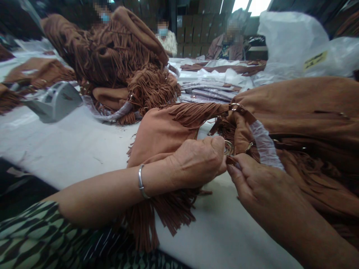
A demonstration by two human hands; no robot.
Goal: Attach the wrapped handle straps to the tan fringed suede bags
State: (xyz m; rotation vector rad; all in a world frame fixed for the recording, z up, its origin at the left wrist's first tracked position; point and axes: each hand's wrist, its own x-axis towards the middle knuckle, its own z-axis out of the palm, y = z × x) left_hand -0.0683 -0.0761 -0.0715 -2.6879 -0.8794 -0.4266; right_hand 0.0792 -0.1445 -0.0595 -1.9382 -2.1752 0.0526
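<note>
A brown fringed suede handbag (157, 130) lies on the white table in front of me. Its handle (265, 140) is wrapped in clear plastic and arches to the right. My left hand (199, 160) is closed in a fist over the bag's end, beside a gold metal ring (228, 147). Between the two hands runs a short brown leather strap (231, 160). My right hand (258, 183) pinches that strap between thumb and fingers, close to the left fist. What lies inside the left fist is mostly hidden, but the strap runs up to it.
A tall pile of brown fringed bags (112, 56) stands at the back left, near a grey tape-dispenser-like object (56, 101). More brown bags (303, 104) crowd the right side. Behind lie plastic-wrapped pieces (207, 91) and a white plastic bag (291, 41). Several people sit across the table.
</note>
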